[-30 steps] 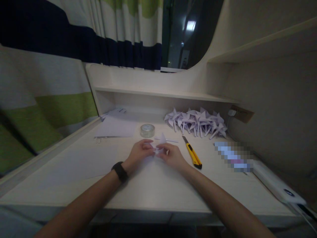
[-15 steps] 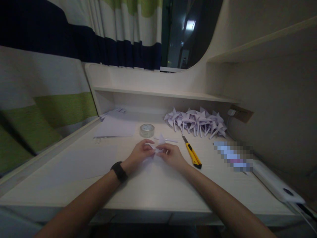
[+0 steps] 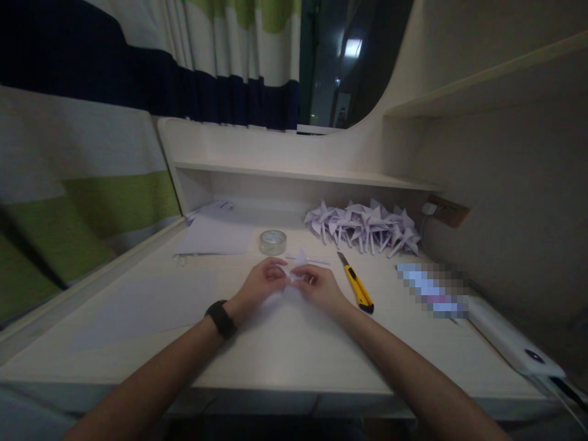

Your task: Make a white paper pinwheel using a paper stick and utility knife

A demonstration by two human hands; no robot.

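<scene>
My left hand point(image 3: 261, 283) and my right hand point(image 3: 321, 288) meet at the middle of the pale desk point(image 3: 275, 349). Both pinch a small folded white paper piece point(image 3: 297, 264), whose points stick up just beyond my fingertips. A black band sits on my left wrist. A thin white stick point(image 3: 312, 261) lies on the desk right behind the paper. Much of the paper is hidden by my fingers.
A tape roll point(image 3: 272, 242) stands behind my hands. A yellow utility knife point(image 3: 356, 283) lies to the right. A heap of white paper pinwheels point(image 3: 365, 225) sits at the back right. Paper sheets point(image 3: 214, 237) lie back left. A white power strip point(image 3: 512, 344) runs along the right edge.
My fingers have drawn closer over the paper piece, so less of its tip shows. Both hands stay in the same spot.
</scene>
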